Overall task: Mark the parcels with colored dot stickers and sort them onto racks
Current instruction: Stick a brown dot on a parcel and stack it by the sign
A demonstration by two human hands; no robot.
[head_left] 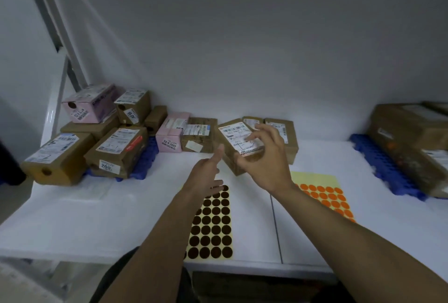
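While the right hand [264, 157] grips a tilted brown parcel [230, 163] from above, thumb at its near edge and fingers curled over its white label [234, 133], the left hand [207, 173] is open with straight fingers. Its forefinger reaches toward the parcel's left face; whether it touches I cannot tell. The parcel is at the 12 o'clock side of the white table [97, 217], just in front of a row of boxes [287, 140] along the wall. At 6 o'clock from it lies a sheet of brown dots [211, 227], partly under the left forearm. At 4 o'clock lies a sheet of orange dots [324, 197], its corner under the right wrist. At 9 o'clock a pile [116, 147] of brown and pink parcels rests on a blue tray [145, 164]. At 3 o'clock more brown parcels [409, 137] rest on a second blue tray [385, 169].
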